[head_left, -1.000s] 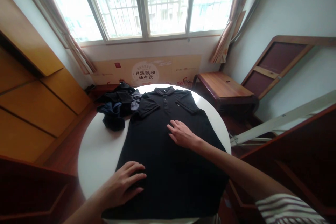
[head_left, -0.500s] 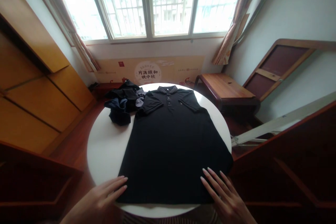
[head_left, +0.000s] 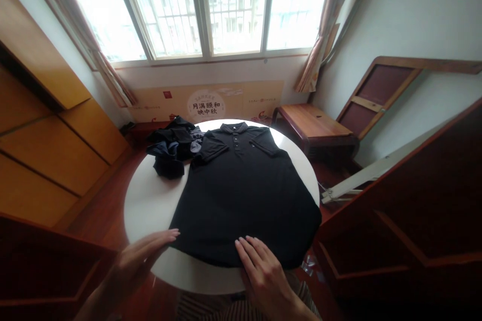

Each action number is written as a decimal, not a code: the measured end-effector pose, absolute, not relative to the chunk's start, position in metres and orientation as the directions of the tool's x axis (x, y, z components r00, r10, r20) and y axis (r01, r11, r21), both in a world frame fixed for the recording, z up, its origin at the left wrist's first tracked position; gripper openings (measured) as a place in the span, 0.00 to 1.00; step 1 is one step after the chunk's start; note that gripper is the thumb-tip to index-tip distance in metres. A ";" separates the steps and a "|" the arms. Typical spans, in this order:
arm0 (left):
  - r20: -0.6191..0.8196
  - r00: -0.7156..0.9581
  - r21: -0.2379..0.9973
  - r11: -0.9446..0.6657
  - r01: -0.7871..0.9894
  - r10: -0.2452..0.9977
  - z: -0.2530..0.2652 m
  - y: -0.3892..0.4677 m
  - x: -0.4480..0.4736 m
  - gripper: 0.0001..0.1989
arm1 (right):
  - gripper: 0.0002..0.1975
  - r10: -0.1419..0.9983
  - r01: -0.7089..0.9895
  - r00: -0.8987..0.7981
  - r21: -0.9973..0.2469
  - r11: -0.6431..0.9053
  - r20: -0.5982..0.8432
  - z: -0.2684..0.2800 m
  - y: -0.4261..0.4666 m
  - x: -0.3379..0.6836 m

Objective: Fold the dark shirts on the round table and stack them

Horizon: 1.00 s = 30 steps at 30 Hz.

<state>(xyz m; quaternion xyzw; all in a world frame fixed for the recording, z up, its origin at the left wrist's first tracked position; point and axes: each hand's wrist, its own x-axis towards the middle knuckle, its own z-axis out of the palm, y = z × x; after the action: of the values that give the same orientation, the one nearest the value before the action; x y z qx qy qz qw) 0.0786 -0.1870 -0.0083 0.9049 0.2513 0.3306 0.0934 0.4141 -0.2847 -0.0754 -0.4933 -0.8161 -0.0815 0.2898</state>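
A black short-sleeved polo shirt (head_left: 241, 190) lies spread front side up, its collar toward the window and its hem toward me. My left hand (head_left: 145, 251) is at the shirt's lower left corner, seen from the side, its fingers stretched out and close together with the tips at the cloth's edge. Over the middle of the hem, my right hand (head_left: 263, 268) rests with straight fingers on the fabric; its thumb is hidden. The hem curves, and its right end hangs over the table's rim.
The shirt lies on a round white table (head_left: 145, 205). A heap of dark and grey clothes (head_left: 171, 148) sits at its far left. Beyond are a low wooden table (head_left: 314, 123) and a window (head_left: 233, 10). Dark red wooden panels (head_left: 422, 220) flank me.
My right hand has moved left from the right corner to the middle of the hem. The hem has shifted away from me and now curves. The view has turned slightly right.
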 end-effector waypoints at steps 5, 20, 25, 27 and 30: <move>0.594 0.592 0.380 -0.839 0.390 0.544 0.008 -0.178 0.088 0.16 | 0.27 0.776 0.886 -0.292 -0.147 0.440 0.559 -0.072 -0.287 0.448; 0.575 0.542 0.434 -0.790 0.434 0.613 0.010 -0.179 0.076 0.12 | 0.22 0.795 0.984 -0.115 -0.041 0.173 0.595 -0.099 -0.316 0.525; 0.578 0.531 0.443 -0.785 0.433 0.619 0.011 -0.179 0.076 0.12 | 0.27 0.846 0.995 -0.006 -0.077 0.056 0.534 -0.108 -0.320 0.543; 0.573 0.538 0.441 -0.786 0.433 0.618 0.013 -0.179 0.078 0.12 | 0.30 0.855 0.994 0.020 -0.100 0.038 0.518 -0.109 -0.323 0.549; 0.575 0.530 0.437 -0.781 0.446 0.624 0.013 -0.180 0.079 0.11 | 0.31 0.824 0.993 0.007 -0.099 0.060 0.567 -0.105 -0.327 0.560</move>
<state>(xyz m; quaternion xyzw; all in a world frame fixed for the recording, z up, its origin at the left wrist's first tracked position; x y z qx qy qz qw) 0.0792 -0.1800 0.0135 0.8664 0.3086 0.3741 0.1190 0.5602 -0.3269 -0.1047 -0.6642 -0.6839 -0.1700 0.2495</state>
